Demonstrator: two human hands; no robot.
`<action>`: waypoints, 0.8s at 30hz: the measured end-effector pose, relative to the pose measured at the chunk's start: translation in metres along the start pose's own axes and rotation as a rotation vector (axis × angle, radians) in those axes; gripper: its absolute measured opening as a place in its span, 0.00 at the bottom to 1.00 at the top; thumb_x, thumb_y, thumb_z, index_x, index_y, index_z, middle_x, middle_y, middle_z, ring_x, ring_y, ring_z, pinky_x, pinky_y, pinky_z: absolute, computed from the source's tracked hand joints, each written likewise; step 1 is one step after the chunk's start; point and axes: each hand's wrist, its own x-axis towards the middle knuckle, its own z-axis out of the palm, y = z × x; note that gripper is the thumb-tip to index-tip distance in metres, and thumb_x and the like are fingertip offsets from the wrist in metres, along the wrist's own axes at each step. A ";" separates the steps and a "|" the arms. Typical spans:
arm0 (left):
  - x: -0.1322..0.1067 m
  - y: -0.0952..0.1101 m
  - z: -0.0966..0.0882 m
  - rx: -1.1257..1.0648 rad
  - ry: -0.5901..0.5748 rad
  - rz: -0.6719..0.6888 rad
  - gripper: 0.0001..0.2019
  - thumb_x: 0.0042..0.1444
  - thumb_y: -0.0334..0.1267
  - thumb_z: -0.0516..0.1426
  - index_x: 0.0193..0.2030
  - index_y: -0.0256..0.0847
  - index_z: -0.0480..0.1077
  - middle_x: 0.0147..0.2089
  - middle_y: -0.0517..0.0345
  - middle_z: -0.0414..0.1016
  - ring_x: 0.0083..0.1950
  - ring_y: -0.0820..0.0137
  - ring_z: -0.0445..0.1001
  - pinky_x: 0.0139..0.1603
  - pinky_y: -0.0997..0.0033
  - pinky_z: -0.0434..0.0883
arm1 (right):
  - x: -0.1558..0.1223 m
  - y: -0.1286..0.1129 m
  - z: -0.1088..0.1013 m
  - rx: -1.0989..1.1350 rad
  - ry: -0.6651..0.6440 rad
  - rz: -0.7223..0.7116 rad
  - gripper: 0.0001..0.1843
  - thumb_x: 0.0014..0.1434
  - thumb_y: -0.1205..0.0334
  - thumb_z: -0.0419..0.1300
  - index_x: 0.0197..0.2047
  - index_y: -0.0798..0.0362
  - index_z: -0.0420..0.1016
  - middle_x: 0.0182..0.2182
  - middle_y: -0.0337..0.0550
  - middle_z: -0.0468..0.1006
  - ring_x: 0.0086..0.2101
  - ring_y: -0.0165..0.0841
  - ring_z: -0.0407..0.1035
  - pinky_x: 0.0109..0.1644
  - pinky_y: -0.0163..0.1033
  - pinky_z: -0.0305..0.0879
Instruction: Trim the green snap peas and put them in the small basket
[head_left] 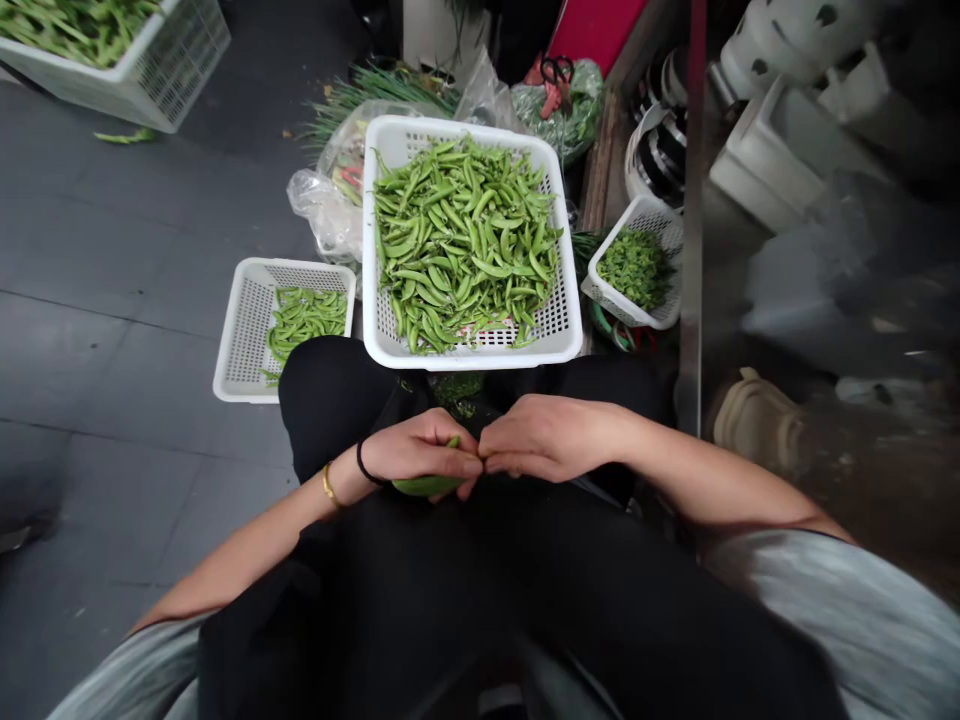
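Over my lap, my left hand (424,452) is closed around a green pea pod (427,486) that sticks out below the palm, and another green tip pokes up above the thumb. My right hand (546,438) meets it fingertip to fingertip in a pinch; whatever lies between those fingers is hidden. Just beyond my hands, a large white basket (472,360) holds a heap of pea pods (465,235). At the left, by my knee, a smaller white basket (247,330) contains fewer pods (309,320), gathered toward its right side.
At the right, a small basket (600,280) holds leafy greens (637,268). Plastic bags (330,215) and long green stalks (375,95) lie behind the large basket. Another crate (176,65) stands far left. A metal post (691,220) and shelf with white containers (795,150) border the right.
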 end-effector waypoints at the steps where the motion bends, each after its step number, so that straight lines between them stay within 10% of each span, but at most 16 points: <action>1: 0.003 0.000 0.000 -0.045 0.039 0.042 0.17 0.50 0.51 0.60 0.23 0.38 0.75 0.16 0.53 0.69 0.14 0.73 0.63 0.13 0.75 0.56 | 0.002 0.000 -0.003 -0.042 0.032 0.011 0.15 0.67 0.60 0.45 0.33 0.54 0.67 0.24 0.37 0.70 0.25 0.25 0.63 0.30 0.32 0.54; 8: 0.039 -0.005 0.011 -0.405 0.709 0.528 0.17 0.55 0.47 0.57 0.22 0.38 0.69 0.11 0.63 0.57 0.11 0.78 0.54 0.13 0.76 0.52 | 0.030 0.017 0.020 -0.502 0.635 0.317 0.19 0.67 0.63 0.43 0.27 0.54 0.66 0.24 0.42 0.71 0.27 0.29 0.63 0.33 0.36 0.53; 14: 0.022 -0.011 -0.018 -0.365 1.143 0.548 0.16 0.55 0.48 0.57 0.29 0.35 0.69 0.20 0.58 0.72 0.16 0.76 0.66 0.16 0.77 0.61 | -0.015 0.029 0.036 -0.306 0.391 0.431 0.16 0.66 0.59 0.48 0.35 0.55 0.73 0.29 0.43 0.76 0.29 0.28 0.68 0.32 0.34 0.55; 18: 0.011 -0.009 -0.022 -0.420 0.917 0.493 0.15 0.54 0.48 0.57 0.37 0.36 0.70 0.26 0.55 0.75 0.22 0.70 0.72 0.21 0.70 0.70 | -0.035 0.036 0.012 -0.197 -0.036 0.496 0.17 0.55 0.53 0.62 0.46 0.50 0.74 0.29 0.39 0.77 0.26 0.29 0.68 0.28 0.33 0.54; 24: 0.020 -0.014 -0.004 -0.528 0.577 0.363 0.09 0.50 0.39 0.62 0.35 0.34 0.73 0.17 0.69 0.50 0.15 0.83 0.49 0.14 0.84 0.47 | 0.020 0.103 -0.032 -0.620 0.404 0.877 0.18 0.63 0.60 0.51 0.54 0.58 0.67 0.47 0.56 0.73 0.41 0.41 0.70 0.39 0.40 0.61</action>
